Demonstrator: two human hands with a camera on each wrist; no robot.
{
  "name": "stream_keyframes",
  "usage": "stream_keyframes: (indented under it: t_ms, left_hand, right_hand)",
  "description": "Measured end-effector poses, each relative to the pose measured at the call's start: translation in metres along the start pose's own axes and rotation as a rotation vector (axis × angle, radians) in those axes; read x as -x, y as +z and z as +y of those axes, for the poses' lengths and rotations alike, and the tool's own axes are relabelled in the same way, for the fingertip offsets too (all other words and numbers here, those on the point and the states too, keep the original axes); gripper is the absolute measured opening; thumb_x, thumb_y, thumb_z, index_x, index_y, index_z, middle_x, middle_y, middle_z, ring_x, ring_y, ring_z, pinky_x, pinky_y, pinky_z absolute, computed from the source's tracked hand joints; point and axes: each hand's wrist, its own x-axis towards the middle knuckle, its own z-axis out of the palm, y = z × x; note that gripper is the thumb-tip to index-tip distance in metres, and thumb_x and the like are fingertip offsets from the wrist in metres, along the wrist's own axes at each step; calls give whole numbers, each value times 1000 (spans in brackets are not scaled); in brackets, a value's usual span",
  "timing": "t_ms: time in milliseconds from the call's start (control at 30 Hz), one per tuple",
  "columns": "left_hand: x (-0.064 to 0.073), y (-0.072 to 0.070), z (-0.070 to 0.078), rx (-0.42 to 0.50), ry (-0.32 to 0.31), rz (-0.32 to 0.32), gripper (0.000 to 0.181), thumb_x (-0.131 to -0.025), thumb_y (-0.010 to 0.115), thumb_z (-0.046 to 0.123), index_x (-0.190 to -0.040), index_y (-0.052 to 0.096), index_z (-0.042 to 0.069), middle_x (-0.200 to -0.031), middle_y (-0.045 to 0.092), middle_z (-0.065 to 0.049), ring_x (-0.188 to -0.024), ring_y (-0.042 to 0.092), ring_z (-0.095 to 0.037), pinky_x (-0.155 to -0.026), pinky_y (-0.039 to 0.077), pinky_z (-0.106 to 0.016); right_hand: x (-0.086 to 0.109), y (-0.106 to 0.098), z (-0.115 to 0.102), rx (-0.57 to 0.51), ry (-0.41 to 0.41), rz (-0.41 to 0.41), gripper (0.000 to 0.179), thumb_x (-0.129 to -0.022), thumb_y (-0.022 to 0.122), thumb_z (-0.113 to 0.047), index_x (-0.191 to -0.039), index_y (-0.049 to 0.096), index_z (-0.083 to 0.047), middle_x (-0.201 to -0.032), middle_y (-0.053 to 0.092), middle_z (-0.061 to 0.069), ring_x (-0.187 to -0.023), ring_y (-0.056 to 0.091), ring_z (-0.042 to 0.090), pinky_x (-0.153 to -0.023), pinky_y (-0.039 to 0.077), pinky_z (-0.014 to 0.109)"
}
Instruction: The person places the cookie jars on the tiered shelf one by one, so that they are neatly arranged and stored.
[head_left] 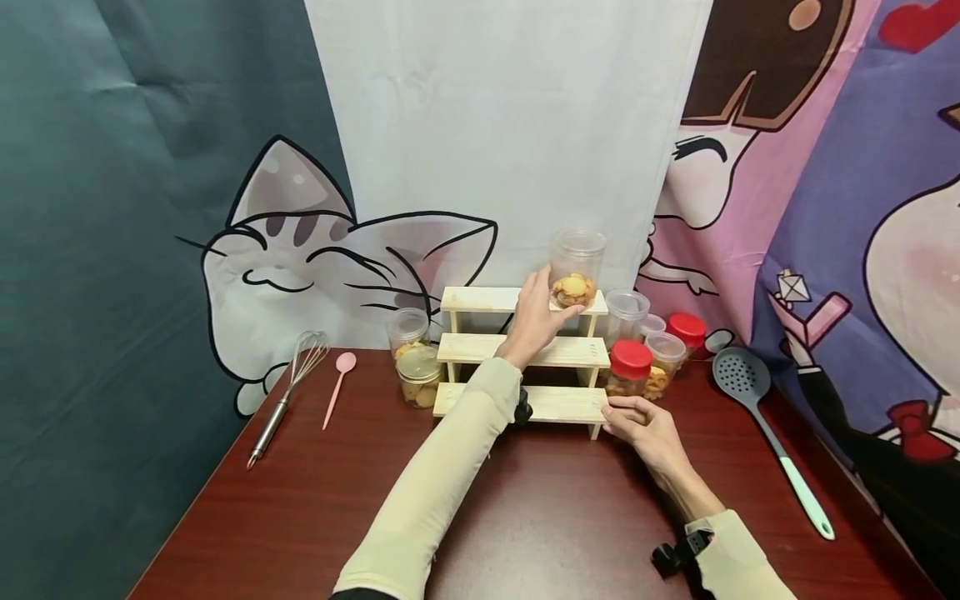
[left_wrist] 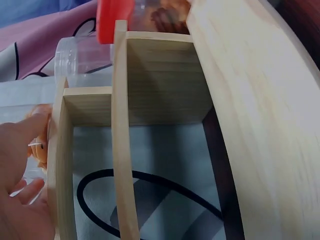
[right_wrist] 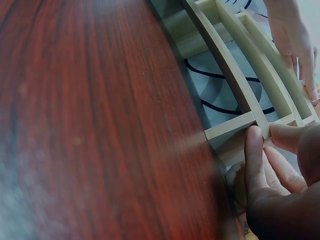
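A printed backdrop [head_left: 480, 125] hangs behind the rack. The table [head_left: 375, 517] lies under it. The rack [head_left: 472, 348] itself is pale wood, in three steps. Well to the rack's right lies a skimmer [head_left: 767, 430], its pale green handle slanting toward the near side; well to its left, a whisk [head_left: 281, 408]. The left hand [head_left: 534, 321] is at the rack's top step, thumb and fingers around a jar [head_left: 577, 258]. The right hand [head_left: 648, 433] pinches the right end of the rack's bottom step. The held jar is upright at the right end of the rack's top step; whether its full weight rests there I cannot tell. Several other jars [head_left: 630, 362], two red-lidded, crowd the rack's right side, and two more stand just left of it. Left of those two lies a pink spoon [head_left: 335, 396]. Cookies [head_left: 573, 290] fill the held jar's lower part.
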Motion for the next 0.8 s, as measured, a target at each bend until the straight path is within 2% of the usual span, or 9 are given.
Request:
stream_keyframes:
  t_ms: [333, 433, 500, 667, 800]
  left_hand:
    - [6, 4, 1, -117, 15, -22, 94, -96, 83, 43, -167, 35, 3, -158, 55, -13, -146, 56, -25, -121, 48, -37]
    - [12, 3, 2, -110, 26, -23, 95, -97, 83, 41, -168, 33, 3, -160, 54, -13, -148, 55, -25, -122, 45, -36]
    - [16, 1, 0, -73, 42, -9, 92, -98, 82, 39, -168, 33, 3, -158, 55, -13, -147, 56, -25, -122, 46, -36]
    - [35, -16, -11, 42, 107, 62, 70, -101, 79, 26, -159, 48, 4, -149, 63, -13, -137, 63, -27, -116, 51, -37]
    - [62, -41, -28, 83, 134, 121, 54, -102, 77, 22, -150, 59, 5, -145, 67, -11, -134, 65, -27, -115, 52, -37]
  right_hand:
    - [1, -1, 2, 11, 8, 4, 53, -100, 80, -14, -141, 59, 13, -102, 82, -4, -93, 77, 5, -88, 64, 29]
    - [3, -2, 0, 13, 14, 1, 56, -99, 81, -15, -142, 58, 13, -102, 82, -4, -92, 77, 5, -88, 64, 30]
    - [4, -4, -1, 13, 14, 0, 57, -99, 81, -15, -142, 58, 14, -102, 82, -5, -92, 77, 6, -88, 64, 30]
    - [2, -3, -2, 11, 0, -5, 56, -99, 81, -14, -141, 58, 15, -101, 82, -5, -91, 77, 5, -87, 64, 29]
    - [0, -1, -2, 12, 1, -17, 57, -99, 81, -14, -142, 58, 15, -102, 83, -4, -92, 77, 5, -87, 64, 29]
